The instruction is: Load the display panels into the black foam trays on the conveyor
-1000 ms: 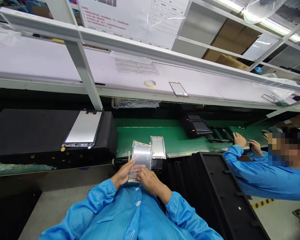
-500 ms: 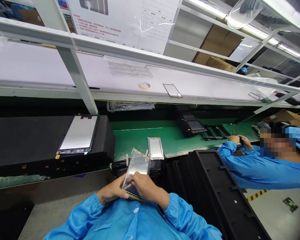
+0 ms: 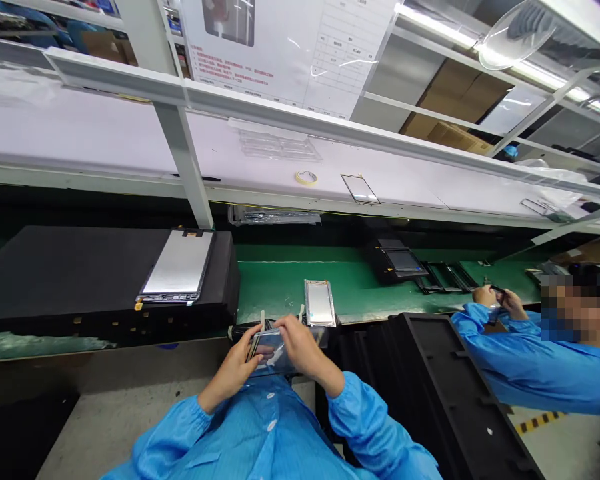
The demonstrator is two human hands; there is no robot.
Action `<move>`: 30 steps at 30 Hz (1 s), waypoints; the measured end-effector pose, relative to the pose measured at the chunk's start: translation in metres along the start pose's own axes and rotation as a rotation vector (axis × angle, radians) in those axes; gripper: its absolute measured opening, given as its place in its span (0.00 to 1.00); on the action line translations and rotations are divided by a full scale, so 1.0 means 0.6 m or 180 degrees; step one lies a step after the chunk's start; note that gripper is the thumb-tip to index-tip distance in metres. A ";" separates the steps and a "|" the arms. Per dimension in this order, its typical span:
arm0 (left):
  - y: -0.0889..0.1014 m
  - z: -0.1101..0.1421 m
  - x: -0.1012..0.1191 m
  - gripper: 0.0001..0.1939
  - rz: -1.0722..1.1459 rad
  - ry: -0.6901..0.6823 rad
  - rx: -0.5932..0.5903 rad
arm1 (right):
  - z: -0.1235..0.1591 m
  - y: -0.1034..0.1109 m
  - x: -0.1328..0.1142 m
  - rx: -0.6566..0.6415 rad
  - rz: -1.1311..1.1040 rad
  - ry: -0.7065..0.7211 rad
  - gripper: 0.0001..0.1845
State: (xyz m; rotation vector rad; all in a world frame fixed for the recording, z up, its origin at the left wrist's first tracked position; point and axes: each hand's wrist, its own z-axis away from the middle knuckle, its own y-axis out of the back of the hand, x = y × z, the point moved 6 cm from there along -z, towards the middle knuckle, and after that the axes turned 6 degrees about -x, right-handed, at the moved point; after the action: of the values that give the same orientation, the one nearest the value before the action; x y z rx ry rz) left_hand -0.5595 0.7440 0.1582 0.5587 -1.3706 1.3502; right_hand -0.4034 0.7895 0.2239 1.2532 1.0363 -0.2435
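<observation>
A thin, glossy display panel (image 3: 279, 359) is held in front of my chest, tilted, with reflections across its surface. My left hand (image 3: 236, 365) grips its left edge between thumb and fingers. My right hand (image 3: 303, 348) is closed on the upper right part, its fingers bent over the edge. Just beyond, a smaller silver-backed display panel (image 3: 320, 303) lies at the front edge of the green bench (image 3: 275, 277). A dark wrapped bundle is partly hidden behind my hands.
A large silver-backed screen (image 3: 179, 267) rests on a black box (image 3: 90, 267) at left. Stacked black trays (image 3: 460, 373) stand at my right, beside a co-worker in a blue sleeve (image 3: 535, 360). A shelf (image 3: 260, 180) above carries a tape roll (image 3: 307, 177) and a thin frame (image 3: 360, 189).
The panel in my hands has turned from upright to lying sideways and flatter. My right hand has moved up to its far edge. The view has shifted slightly left.
</observation>
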 end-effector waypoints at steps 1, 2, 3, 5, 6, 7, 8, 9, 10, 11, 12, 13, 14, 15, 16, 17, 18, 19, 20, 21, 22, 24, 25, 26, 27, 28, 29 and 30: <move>0.008 0.003 -0.002 0.32 -0.0022 0.0094 -0.0129 | -0.002 0.037 0.014 0.0238 -0.0176 -0.0115 0.13; 0.019 0.007 -0.004 0.28 -0.0014 0.0200 -0.0203 | -0.001 0.081 0.035 0.0529 -0.0385 -0.0288 0.13; 0.033 0.012 -0.006 0.26 0.0041 0.0303 -0.0202 | 0.007 0.128 0.062 0.0868 -0.0620 -0.0483 0.14; 0.067 0.023 -0.007 0.24 0.0316 0.0415 0.0037 | 0.040 0.227 0.127 0.1679 -0.1136 -0.0868 0.17; 0.083 0.029 -0.007 0.24 0.0511 0.0424 0.0212 | 0.065 0.272 0.159 0.2161 -0.1365 -0.0952 0.19; 0.095 0.034 -0.005 0.24 0.0713 0.0414 0.0366 | 0.093 0.309 0.188 0.2644 -0.1478 -0.0991 0.21; 0.103 0.038 -0.003 0.23 0.0910 0.0393 0.0494 | 0.121 0.336 0.211 0.3020 -0.1458 -0.1018 0.23; 0.105 0.041 -0.003 0.22 0.1095 0.0377 0.0583 | 0.146 0.350 0.229 0.3271 -0.1285 -0.1056 0.23; 0.104 0.042 -0.003 0.20 0.1259 0.0379 0.0642 | 0.167 0.352 0.239 0.3373 -0.0976 -0.1113 0.24; 0.099 0.042 -0.004 0.19 0.1397 0.0385 0.0685 | 0.181 0.341 0.243 0.3340 -0.0606 -0.1169 0.24; 0.092 0.040 -0.007 0.18 0.1522 0.0386 0.0722 | 0.189 0.319 0.242 0.3198 -0.0282 -0.1208 0.24; 0.084 0.038 -0.011 0.18 0.1637 0.0380 0.0763 | 0.193 0.286 0.239 0.2979 -0.0109 -0.1234 0.24; 0.075 0.035 -0.017 0.18 0.1738 0.0375 0.0806 | 0.192 0.246 0.234 0.2722 -0.0149 -0.1244 0.24; 0.067 0.031 -0.023 0.18 0.1823 0.0369 0.0849 | 0.189 0.201 0.230 0.2427 -0.0457 -0.1247 0.24; 0.061 0.028 -0.029 0.17 0.1884 0.0362 0.0886 | 0.184 0.155 0.225 0.2131 -0.0970 -0.1262 0.25; 0.055 0.025 -0.035 0.17 0.1921 0.0357 0.0917 | 0.179 0.111 0.218 0.1876 -0.1564 -0.1265 0.26; 0.051 0.022 -0.041 0.17 0.1935 0.0361 0.0939 | 0.175 0.074 0.208 0.1684 -0.2144 -0.1246 0.27; 0.047 0.019 -0.046 0.16 0.1932 0.0368 0.0947 | 0.171 0.046 0.197 0.1574 -0.2645 -0.1203 0.27; 0.044 0.017 -0.050 0.16 0.1928 0.0378 0.0949 | 0.169 0.028 0.186 0.1541 -0.3012 -0.1146 0.28; 0.042 0.015 -0.054 0.15 0.1930 0.0389 0.0957 | 0.167 0.019 0.178 0.1562 -0.3231 -0.1102 0.27; 0.040 0.014 -0.057 0.15 0.1939 0.0390 0.0976 | 0.165 0.017 0.172 0.1617 -0.3323 -0.1083 0.26; 0.038 0.015 -0.061 0.15 0.1977 0.0386 0.1024 | 0.161 0.023 0.167 0.1702 -0.3312 -0.1125 0.23; 0.038 0.016 -0.062 0.15 0.1989 0.0391 0.1019 | 0.158 0.028 0.166 0.1716 -0.3307 -0.1145 0.23; 0.038 0.018 -0.062 0.16 0.1971 0.0418 0.0985 | 0.153 0.034 0.165 0.1702 -0.3343 -0.1146 0.22; 0.039 0.020 -0.062 0.16 0.1914 0.0474 0.0901 | 0.147 0.040 0.164 0.1663 -0.3416 -0.1117 0.23; 0.040 0.022 -0.060 0.18 0.1820 0.0556 0.0768 | 0.140 0.045 0.163 0.1605 -0.3511 -0.1066 0.23; 0.042 0.024 -0.056 0.19 0.1696 0.0662 0.0586 | 0.133 0.049 0.160 0.1528 -0.3610 -0.1015 0.23; 0.044 0.026 -0.051 0.19 0.1541 0.0771 0.0353 | 0.126 0.052 0.158 0.1423 -0.3709 -0.0978 0.24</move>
State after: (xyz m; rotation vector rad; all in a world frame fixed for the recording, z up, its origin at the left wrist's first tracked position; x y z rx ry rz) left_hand -0.5789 0.7261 0.1239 0.1240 -1.2802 1.8256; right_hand -0.2921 0.7702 0.1700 0.8025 1.3758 -1.5751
